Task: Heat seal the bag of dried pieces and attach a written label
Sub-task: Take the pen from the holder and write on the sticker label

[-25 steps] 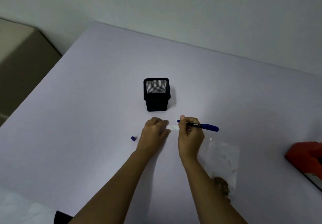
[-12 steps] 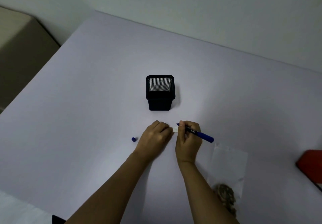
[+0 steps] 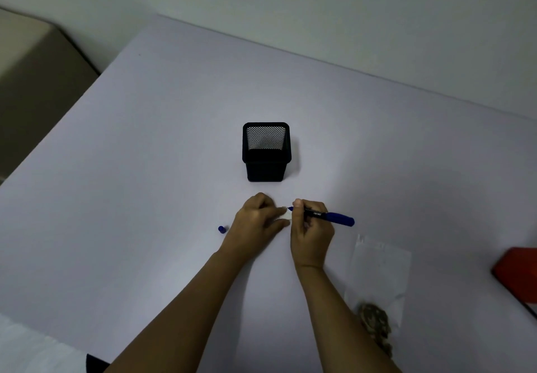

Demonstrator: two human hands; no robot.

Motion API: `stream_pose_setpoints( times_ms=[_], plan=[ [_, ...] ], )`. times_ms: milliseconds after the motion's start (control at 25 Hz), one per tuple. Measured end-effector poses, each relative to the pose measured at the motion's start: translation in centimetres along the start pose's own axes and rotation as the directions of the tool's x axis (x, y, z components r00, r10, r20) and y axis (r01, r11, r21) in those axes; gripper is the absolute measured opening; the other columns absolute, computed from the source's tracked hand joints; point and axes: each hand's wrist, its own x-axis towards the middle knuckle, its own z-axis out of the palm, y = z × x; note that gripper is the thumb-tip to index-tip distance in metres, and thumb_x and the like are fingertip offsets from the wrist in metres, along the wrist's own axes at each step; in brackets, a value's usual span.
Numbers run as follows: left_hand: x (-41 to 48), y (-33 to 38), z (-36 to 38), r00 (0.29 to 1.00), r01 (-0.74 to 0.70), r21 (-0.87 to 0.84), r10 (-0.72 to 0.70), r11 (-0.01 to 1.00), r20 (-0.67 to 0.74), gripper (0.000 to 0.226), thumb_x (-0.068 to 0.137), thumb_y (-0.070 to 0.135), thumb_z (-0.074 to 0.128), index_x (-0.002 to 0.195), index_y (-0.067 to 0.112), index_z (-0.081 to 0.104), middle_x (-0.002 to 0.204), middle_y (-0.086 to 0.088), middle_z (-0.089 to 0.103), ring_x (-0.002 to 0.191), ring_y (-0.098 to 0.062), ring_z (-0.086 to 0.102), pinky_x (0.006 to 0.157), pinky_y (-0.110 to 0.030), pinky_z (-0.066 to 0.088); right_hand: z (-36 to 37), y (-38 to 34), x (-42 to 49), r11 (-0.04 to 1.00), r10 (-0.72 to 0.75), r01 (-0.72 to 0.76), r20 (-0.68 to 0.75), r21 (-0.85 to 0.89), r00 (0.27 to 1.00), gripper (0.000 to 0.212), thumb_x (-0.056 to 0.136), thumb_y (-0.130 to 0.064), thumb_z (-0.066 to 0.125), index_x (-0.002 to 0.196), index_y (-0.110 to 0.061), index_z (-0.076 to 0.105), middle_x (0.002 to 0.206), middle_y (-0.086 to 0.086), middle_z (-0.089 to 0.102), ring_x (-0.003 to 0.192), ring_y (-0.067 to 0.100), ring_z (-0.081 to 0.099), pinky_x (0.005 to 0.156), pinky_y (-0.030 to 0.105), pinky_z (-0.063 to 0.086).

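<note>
A small white label (image 3: pixel 287 215) lies on the pale table, mostly hidden between my hands. My left hand (image 3: pixel 257 221) presses down on its left end with curled fingers. My right hand (image 3: pixel 312 229) grips a blue and black marker (image 3: pixel 328 216), whose tip touches the label. The marker's blue cap (image 3: pixel 221 229) lies loose to the left of my left hand. A clear plastic bag (image 3: pixel 377 274) with brown dried pieces (image 3: pixel 374 322) in its near end lies flat to the right of my right forearm.
A black mesh pen holder (image 3: pixel 266 152) stands just beyond my hands. A red device (image 3: pixel 518 274) sits at the table's right edge. White material (image 3: pixel 32 349) shows at the near left corner. A beige cabinet (image 3: pixel 35 82) stands beside the table on the left.
The label's visible part has shrunk as my right hand and the marker tip moved left toward my left hand. The view has shifted slightly.
</note>
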Motion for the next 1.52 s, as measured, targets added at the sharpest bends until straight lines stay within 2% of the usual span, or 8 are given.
stream_pose_setpoints(
  times_ms=[240,520,640,800,960,1160,1320,1520],
  plan=[
    [-0.6,-0.4,0.3,0.958,-0.263,0.239,0.283,0.935,-0.053,0.027,0.088,0.021,0.053,0.084,0.002,0.071,0.076,-0.011,0.065,0.068,-0.022,0.058,0.067,-0.024,0.040,0.1,0.3,0.0,0.999,-0.041,0.040,-0.010,-0.025,0.999,0.030,0.087,-0.025,0.050,0.077,0.001,0.062,0.072,0.015,0.064,0.065,0.008,0.055,0.064,0.001,0.042],
    [0.1,-0.7,0.9,0.981,-0.184,0.248,0.193,0.951,-0.014,0.022,0.089,0.017,0.047,0.074,0.004,0.057,0.072,-0.010,0.056,0.066,-0.020,0.045,0.063,-0.027,0.035,0.0,0.2,-0.2,1.000,-0.028,0.029,-0.020,0.013,0.999,0.049,0.091,-0.044,0.041,0.078,-0.002,0.061,0.073,0.005,0.058,0.068,0.008,0.052,0.061,0.003,0.042],
    [0.2,-0.2,0.8,0.982,-0.143,0.224,0.166,0.964,-0.088,0.019,0.085,0.014,0.051,0.074,0.003,0.060,0.071,-0.011,0.059,0.063,-0.022,0.051,0.063,-0.023,0.034,0.0,0.3,-0.1,1.000,-0.019,0.020,-0.022,0.009,1.000,0.041,0.091,-0.038,0.047,0.076,-0.002,0.060,0.070,0.006,0.057,0.066,0.004,0.050,0.059,0.003,0.041],
    [-0.4,0.0,1.1,0.973,-0.128,0.221,0.165,0.967,-0.159,0.007,0.079,0.003,0.067,0.085,0.000,0.066,0.079,-0.014,0.066,0.068,-0.025,0.061,0.063,-0.028,0.050,0.0,0.2,-0.2,0.999,-0.028,0.028,0.021,-0.024,0.999,0.030,0.088,-0.025,0.049,0.074,0.000,0.060,0.069,0.010,0.058,0.065,0.005,0.049,0.060,0.001,0.039],
    [-1.8,0.4,1.4,0.970,-0.046,0.154,0.082,0.987,-0.230,0.024,0.086,0.017,0.053,0.090,0.000,0.070,0.083,-0.013,0.067,0.075,-0.023,0.062,0.073,-0.023,0.045,0.0,0.4,-0.2,0.997,-0.051,0.055,0.069,-0.055,0.996,0.031,0.088,-0.024,0.049,0.072,0.000,0.060,0.068,0.012,0.060,0.066,0.004,0.049,0.061,0.000,0.038],
    [-2.3,0.2,1.5,0.972,0.034,0.077,-0.015,0.996,-0.234,0.028,0.086,0.023,0.054,0.092,0.002,0.073,0.086,-0.011,0.068,0.081,-0.019,0.060,0.076,-0.019,0.042,0.1,0.4,-0.1,0.995,-0.069,0.076,0.088,-0.072,0.994,0.029,0.086,-0.027,0.053,0.069,-0.003,0.060,0.065,0.008,0.061,0.066,0.004,0.051,0.062,0.000,0.039],
    [-2.1,0.6,1.3,0.969,0.090,-0.004,-0.089,0.996,-0.232,0.020,0.083,0.018,0.062,0.091,0.004,0.073,0.085,-0.010,0.067,0.079,-0.018,0.060,0.077,-0.016,0.041,0.1,0.4,-0.1,1.000,0.008,-0.009,0.065,0.011,0.998,0.030,0.082,-0.028,0.064,0.066,-0.005,0.056,0.060,0.000,0.055,0.060,0.003,0.054,0.057,0.005,0.041],
    [-1.9,0.6,1.4,0.969,0.088,-0.005,-0.087,0.996,-0.230,0.026,0.086,0.022,0.053,0.090,0.004,0.072,0.081,-0.008,0.066,0.077,-0.017,0.058,0.074,-0.016,0.041,-0.1,0.2,0.0,0.997,0.072,-0.074,0.045,0.032,0.996,0.023,0.081,-0.015,0.067,0.063,-0.005,0.055,0.056,-0.003,0.057,0.058,0.007,0.057,0.056,0.006,0.043]
  ],
)
